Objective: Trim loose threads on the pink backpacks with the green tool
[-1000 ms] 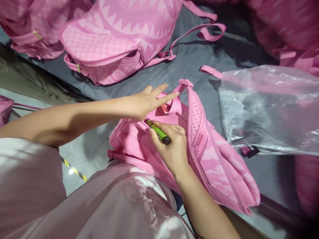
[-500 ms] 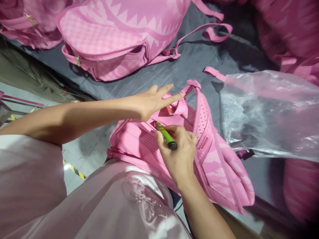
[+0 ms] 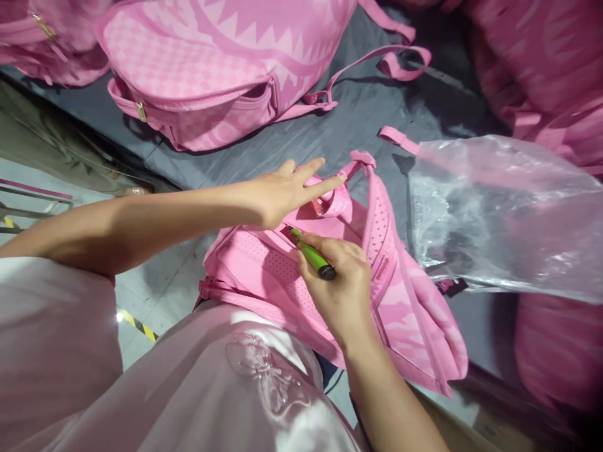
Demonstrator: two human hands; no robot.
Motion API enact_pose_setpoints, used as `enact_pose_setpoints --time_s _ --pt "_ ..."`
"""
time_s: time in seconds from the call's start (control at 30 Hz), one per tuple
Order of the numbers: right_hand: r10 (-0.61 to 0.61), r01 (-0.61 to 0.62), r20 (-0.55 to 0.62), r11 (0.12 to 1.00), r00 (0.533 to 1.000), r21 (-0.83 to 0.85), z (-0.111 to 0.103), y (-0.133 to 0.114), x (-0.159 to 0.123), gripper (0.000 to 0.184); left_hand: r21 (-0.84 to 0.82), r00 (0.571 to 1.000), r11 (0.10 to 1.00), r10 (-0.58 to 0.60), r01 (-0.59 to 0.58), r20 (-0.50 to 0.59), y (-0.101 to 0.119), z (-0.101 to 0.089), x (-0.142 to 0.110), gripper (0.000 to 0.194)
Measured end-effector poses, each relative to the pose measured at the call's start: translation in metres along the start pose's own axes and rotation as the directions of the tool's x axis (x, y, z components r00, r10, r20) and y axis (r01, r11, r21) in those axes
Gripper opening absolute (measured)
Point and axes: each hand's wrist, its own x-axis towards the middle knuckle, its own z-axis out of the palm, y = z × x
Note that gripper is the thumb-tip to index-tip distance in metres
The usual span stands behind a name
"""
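A pink backpack [image 3: 264, 263] lies at the table's near edge against my body, its perforated back side facing up. My left hand [image 3: 287, 191] rests across its upper part, fingers stretched out and spread. Under those fingers are a pink strap loop and a small red tag [image 3: 319, 205]. My right hand [image 3: 342, 282] grips a green marker-like tool [image 3: 315, 256] with a black end. The tool's far tip points down at the backpack just below my left wrist; whether it touches the fabric I cannot tell.
Another pink backpack [image 3: 188, 75] with a toothed print lies farther back, its strap trailing right. A clear plastic bag [image 3: 494, 220] is to the right. More pink bags [image 3: 532, 69] stand at the right and far left. A dark grey cover [image 3: 226, 166] lies over the table.
The view has shifted slightly, so most things appear a little farther left. The green tool is tilted slightly differently in my right hand; my left hand keeps its spread pose on the backpack.
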Motion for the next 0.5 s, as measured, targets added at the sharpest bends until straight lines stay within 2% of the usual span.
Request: enact_pose_setpoints --time_s 0.17,0.27,0.37,0.5 --pt "0.029 -0.042 0.076 0.983 0.997 0.178 0.0006 0.0033 0.002 0.026 -0.016 1.0 1.0 -0.017 0.017 -0.006 -0.0001 0.0021 0.003 0.125" --pt "0.045 -0.059 0.075 0.978 0.996 0.201 0.0003 0.0038 0.0041 0.028 -0.022 1.0 0.999 -0.027 0.027 0.002 0.0021 -0.0008 0.0014 0.122" --pt "0.03 -0.065 0.139 0.965 0.99 0.255 -0.0025 0.0034 0.0062 0.031 -0.025 0.999 0.999 -0.033 0.033 0.01 0.0041 -0.0043 -0.0017 0.122" --pt "0.067 -0.094 0.132 0.973 0.989 0.211 -0.006 0.0028 0.0047 0.031 -0.023 1.0 1.0 -0.021 0.021 0.004 0.0062 -0.0068 -0.0038 0.122"
